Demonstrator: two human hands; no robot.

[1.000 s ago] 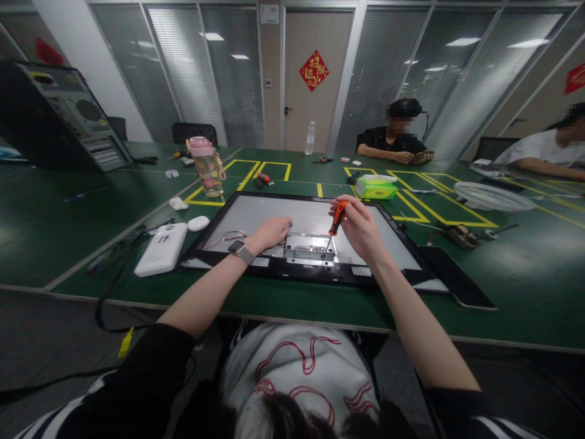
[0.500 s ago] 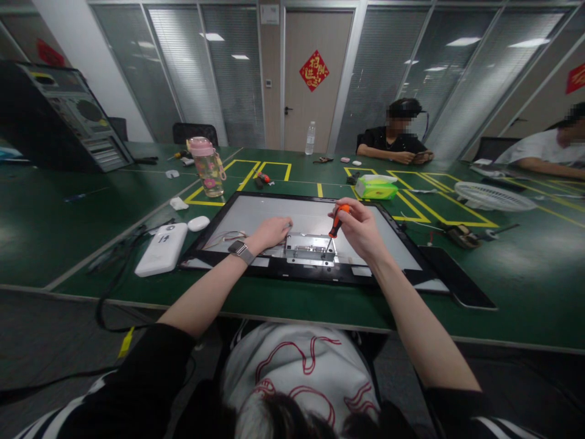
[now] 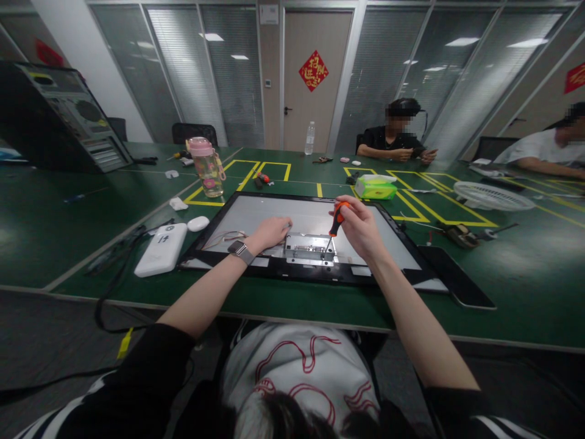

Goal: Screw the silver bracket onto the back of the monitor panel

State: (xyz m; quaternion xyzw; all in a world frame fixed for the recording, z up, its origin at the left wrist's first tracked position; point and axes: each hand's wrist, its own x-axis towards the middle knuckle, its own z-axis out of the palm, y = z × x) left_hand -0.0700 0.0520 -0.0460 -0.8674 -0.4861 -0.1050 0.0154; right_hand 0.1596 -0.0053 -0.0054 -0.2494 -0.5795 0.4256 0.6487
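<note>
A flat display panel point(image 3: 315, 210) with a black frame lies on the green table in front of me. A silver metal bracket point(image 3: 304, 244) sits near its front edge. My right hand point(image 3: 361, 225) is closed around the orange-and-black handle of a screwdriver point(image 3: 337, 224), whose shaft slants down to the right part of the bracket. Its tip is too small to make out against the metal. My left hand point(image 3: 272, 231), with a watch at the wrist, lies on the panel at the bracket's left end, fingers stretched out. Thin wires point(image 3: 228, 236) run beside that wrist.
A white power bank point(image 3: 162, 249) and a white oval case point(image 3: 198, 224) lie left of the panel. Behind stand a pink-lidded bottle point(image 3: 206, 167) and a green tissue pack point(image 3: 375, 186). A black phone-like slab point(image 3: 457, 277) is at right. Two people sit across the table.
My right hand and the screwdriver have barely shifted; the tool still points at the bracket. My left hand stays in place. Across the table, a person's hands have moved slightly apart around a dark device.
</note>
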